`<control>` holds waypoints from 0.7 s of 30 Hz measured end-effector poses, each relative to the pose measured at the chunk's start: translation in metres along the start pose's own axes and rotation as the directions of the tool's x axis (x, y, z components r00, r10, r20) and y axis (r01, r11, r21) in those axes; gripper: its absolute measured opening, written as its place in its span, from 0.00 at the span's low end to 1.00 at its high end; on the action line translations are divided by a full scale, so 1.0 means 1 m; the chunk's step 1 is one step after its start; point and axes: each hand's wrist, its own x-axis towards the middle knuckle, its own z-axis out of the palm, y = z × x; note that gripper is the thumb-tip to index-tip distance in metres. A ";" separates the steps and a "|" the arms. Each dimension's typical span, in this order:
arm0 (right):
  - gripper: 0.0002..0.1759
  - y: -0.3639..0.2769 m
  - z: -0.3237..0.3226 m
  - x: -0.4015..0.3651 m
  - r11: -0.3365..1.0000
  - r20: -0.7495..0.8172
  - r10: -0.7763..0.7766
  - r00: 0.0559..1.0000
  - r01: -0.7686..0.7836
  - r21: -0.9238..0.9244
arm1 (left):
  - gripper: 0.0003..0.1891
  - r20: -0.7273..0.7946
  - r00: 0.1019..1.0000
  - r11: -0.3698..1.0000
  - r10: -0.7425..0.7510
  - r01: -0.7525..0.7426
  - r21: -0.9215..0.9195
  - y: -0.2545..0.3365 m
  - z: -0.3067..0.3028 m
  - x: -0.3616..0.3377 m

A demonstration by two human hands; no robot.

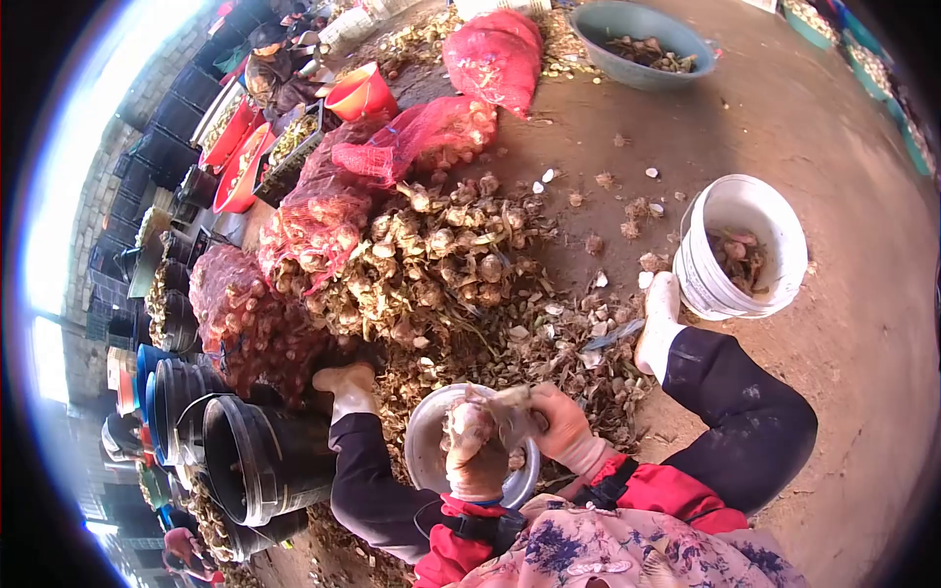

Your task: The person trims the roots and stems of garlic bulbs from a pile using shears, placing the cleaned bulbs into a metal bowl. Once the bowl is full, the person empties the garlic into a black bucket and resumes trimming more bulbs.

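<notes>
Garlic heap [441,250] lies beyond the bowl [420,446], sacks [319,211] left, a bucket [694,260] right.

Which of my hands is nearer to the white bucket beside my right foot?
Right. Your right hand is below and left of the white bucket in the view; your left hand, holding a garlic bulb, is farther off that same way.

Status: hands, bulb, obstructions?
Left hand grips round pinkish-white garlic bulb. Right hand close by, its hold blurred. Round pale basin below; no obstruction seen.
</notes>
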 end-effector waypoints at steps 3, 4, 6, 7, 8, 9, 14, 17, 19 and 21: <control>0.07 0.103 0.009 -0.025 0.903 0.034 0.401 0.916 -0.401 0.157 | 0.36 0.049 0.998 0.998 0.051 -0.052 0.026 0.004 0.025 -0.014; 0.06 0.158 0.013 -0.040 0.711 0.107 0.634 0.766 -0.632 0.308 | 0.32 0.103 0.992 0.997 0.069 -0.073 0.037 0.008 0.030 -0.017; 0.09 0.148 -0.003 -0.040 0.653 -0.035 0.757 0.652 -0.757 0.024 | 0.24 0.119 0.993 0.983 0.024 -0.045 0.180 0.019 0.017 -0.015; 0.11 0.111 -0.015 -0.025 0.640 -0.064 0.769 0.636 -0.764 0.088 | 0.20 0.073 0.997 0.956 -0.022 -0.001 0.294 0.023 0.000 -0.009; 0.11 0.110 -0.018 -0.020 0.643 -0.061 0.766 0.640 -0.762 0.080 | 0.22 -0.048 0.983 0.927 -0.175 0.181 0.329 0.030 -0.023 -0.006; 0.11 0.112 -0.020 -0.017 0.650 -0.079 0.749 0.658 -0.706 0.281 | 0.29 -0.106 0.982 0.649 -0.155 0.182 0.739 0.032 -0.058 0.002; 0.10 0.092 -0.019 0.005 0.627 -0.154 0.771 0.618 -0.694 0.353 | 0.36 -0.189 0.982 0.208 0.009 0.183 0.961 0.021 -0.089 0.094; 0.11 0.099 -0.011 0.009 0.670 -0.160 0.734 0.660 -0.666 0.327 | 0.20 0.075 0.955 0.023 0.286 -0.085 0.996 -0.012 -0.094 0.207; 0.10 0.079 -0.014 0.018 0.627 -0.147 0.769 0.622 -0.688 0.366 | 0.21 0.155 0.942 -0.367 0.297 -0.038 0.929 -0.022 -0.066 0.263; 0.10 0.074 -0.016 0.026 0.511 -0.091 0.836 0.541 -0.708 0.487 | 0.22 0.079 0.972 -0.544 0.220 0.055 0.838 -0.039 -0.068 0.311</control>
